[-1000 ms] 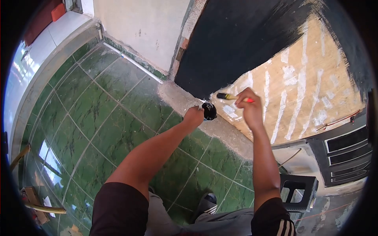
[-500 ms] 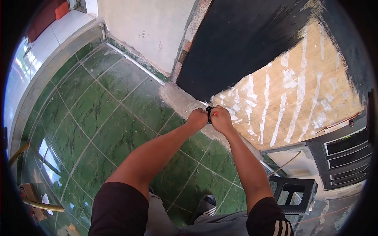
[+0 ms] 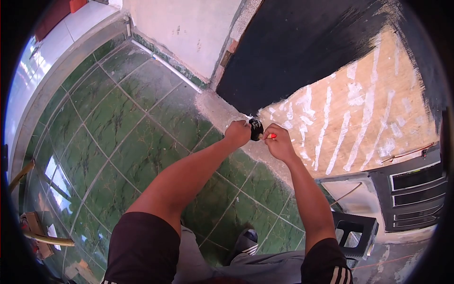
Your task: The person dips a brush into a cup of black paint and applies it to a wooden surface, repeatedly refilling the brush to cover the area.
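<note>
At the bottom of the view, the person's grey trousers showed between two dark sleeves, with a dark sandal on the green floor. To the right of the legs stood a black stool. Farther out, the left hand was curled nearly closed on the left edge of the can, which was held above the rough concrete strip with its dark mouth in view. The right hand had its fingers pinched around the handle of the brush, whose red part showed at the fingers; the brush was at the right side of the can, its bristles not distinguishable. Beyond the hands, the board bore black paint on its left and upper parts, and bare tan wood with white streaks and patches elsewhere. To its right was a dark frame with slats. On the far left side, a white pipe ran along the foot of the pale wall, and past the floor's curved edge lay a white-tiled ledge.
</note>
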`<control>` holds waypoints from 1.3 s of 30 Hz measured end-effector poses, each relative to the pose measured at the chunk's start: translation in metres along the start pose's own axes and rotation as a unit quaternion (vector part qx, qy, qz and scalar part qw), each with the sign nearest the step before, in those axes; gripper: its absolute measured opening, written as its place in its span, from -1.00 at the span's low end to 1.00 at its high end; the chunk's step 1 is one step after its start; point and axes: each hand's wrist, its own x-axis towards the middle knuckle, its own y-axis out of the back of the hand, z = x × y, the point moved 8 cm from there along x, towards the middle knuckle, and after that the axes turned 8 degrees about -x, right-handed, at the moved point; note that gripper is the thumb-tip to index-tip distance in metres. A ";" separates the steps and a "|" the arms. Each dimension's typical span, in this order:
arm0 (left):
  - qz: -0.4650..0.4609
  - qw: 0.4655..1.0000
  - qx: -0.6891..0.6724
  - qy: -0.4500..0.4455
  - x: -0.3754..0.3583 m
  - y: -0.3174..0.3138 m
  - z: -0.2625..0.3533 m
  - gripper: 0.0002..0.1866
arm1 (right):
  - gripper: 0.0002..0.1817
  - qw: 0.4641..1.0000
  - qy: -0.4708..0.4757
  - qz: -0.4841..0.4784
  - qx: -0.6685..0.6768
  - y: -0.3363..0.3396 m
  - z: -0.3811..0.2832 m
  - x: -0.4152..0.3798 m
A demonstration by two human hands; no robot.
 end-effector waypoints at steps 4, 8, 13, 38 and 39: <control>-0.003 1.000 0.017 -0.012 0.000 0.003 0.002 -0.58 | -0.90 1.000 -0.009 -0.016 -0.014 0.025 -0.006 0.005; -0.012 0.999 0.032 -0.008 0.000 -0.001 0.002 -0.60 | -0.90 1.000 -0.030 -0.003 0.002 0.035 -0.007 0.015; 0.000 0.999 0.033 0.008 0.003 -0.006 -0.005 -0.60 | -0.89 0.997 -0.020 -0.063 -0.029 0.019 -0.006 0.023; 0.086 0.986 -0.067 0.126 0.009 0.038 -0.026 -0.55 | -0.81 0.895 0.225 0.171 -0.344 0.095 -0.045 0.071; 0.085 0.986 -0.064 0.125 0.011 0.039 -0.026 -0.55 | -0.79 0.899 0.220 0.161 -0.342 0.093 -0.042 0.061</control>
